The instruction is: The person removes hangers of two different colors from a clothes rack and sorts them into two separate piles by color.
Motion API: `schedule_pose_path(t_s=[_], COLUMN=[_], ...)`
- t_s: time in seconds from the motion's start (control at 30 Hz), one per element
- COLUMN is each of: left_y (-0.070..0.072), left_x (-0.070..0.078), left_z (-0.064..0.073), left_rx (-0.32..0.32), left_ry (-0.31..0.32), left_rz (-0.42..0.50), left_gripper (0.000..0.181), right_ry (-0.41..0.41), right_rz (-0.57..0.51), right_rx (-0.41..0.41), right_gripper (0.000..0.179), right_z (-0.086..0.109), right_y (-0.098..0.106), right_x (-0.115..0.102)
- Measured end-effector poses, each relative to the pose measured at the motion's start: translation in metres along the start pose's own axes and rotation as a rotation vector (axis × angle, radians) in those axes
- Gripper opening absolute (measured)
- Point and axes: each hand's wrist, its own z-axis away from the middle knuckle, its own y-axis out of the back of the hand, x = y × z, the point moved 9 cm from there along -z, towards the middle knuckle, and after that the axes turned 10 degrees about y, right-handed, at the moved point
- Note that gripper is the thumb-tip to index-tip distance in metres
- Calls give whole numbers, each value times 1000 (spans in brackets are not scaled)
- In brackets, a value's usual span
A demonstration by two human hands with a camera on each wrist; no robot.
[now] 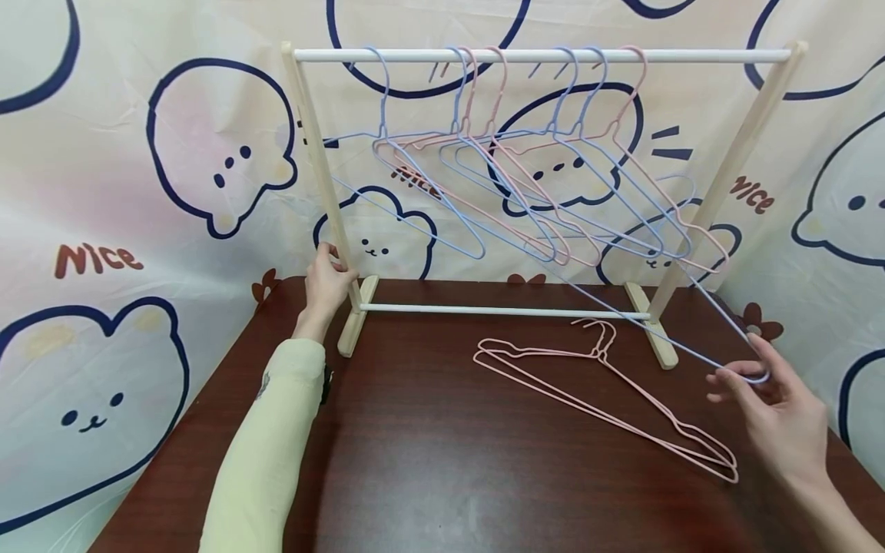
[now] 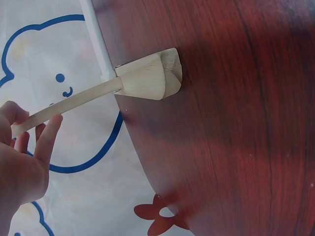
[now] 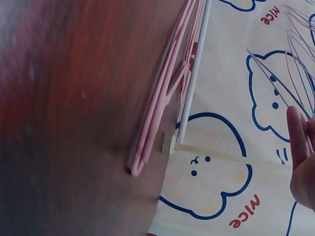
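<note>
My left hand (image 1: 328,288) grips the left wooden upright (image 2: 74,101) of a small clothes rack, low down near its foot. Out to the right, my right hand (image 1: 788,418) pinches one rounded end of a blue clothes hanger (image 1: 681,352) between thumb and fingers. That hanger slants up to the left, and its far part overlaps the hanging hangers. Several blue and pink hangers, among them a pink hanger (image 1: 698,228) at the right, hang from the white top rail (image 1: 705,56). Below my right hand's hanger, pink hangers (image 1: 664,438) lie stacked on the table.
The rack stands at the back of a dark brown wooden table (image 1: 415,461). A white lower bar (image 1: 484,310) joins its wooden feet, including the right foot (image 1: 653,338). A cloth (image 1: 228,307) with bear drawings hangs behind and at both sides.
</note>
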Motion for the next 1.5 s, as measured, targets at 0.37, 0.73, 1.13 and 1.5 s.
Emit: schedule_pose_path(t_s=[0.37,0.73,1.13,1.5], left_y=[-2,-3,-2,-2], left_x=[2,1,0,2], left_z=[-1,-5,-4,-1], left_rx=[-5,-1,4,-2], left_ry=[0,8,25,29], left_rz=[-2,-7,-8,-9], left_gripper=[38,39,40,40], right_ry=[-48,-71,-29,-13], right_rz=[-146,-252,-585,-609], right_rx=[-149,-257,-347,-445], right_gripper=[65,61,54,53], right_z=[13,20,35,48], right_y=[-26,-55,-102,-141], right_x=[-3,-25,-58,-80])
